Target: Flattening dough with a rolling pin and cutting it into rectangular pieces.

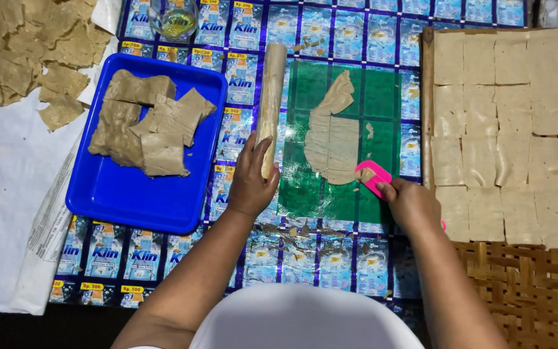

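Two hands in view, forearms cut off by the bottom edge. Left hand has its fingers curled shut around the near end of a pale wooden rolling pin, which runs straight away from them. Right hand grips a pink scraper; fingers closed on its handle, most of the handle hidden under the palm, blade edge touching the flattened dough sheet. Dough sheet lies just ahead of the right fingers, on a green plastic sheet, between the two hands. Left of the left fingers, a blue tray with rough dough slabs. Far left beyond it, torn dried pieces on white paper, partly cut off by the frame. Right of the right fingers, a board packed with cut dough squares, right side out of frame; woven bamboo under it. Glass bowl with yellowish liquid at top, rim cropped. White rounded object at bottom, unclear what it is. Desk surface is a mat of blue printed sachet wrappers, with crumbs near the hands. Room not visible, dark at the edges
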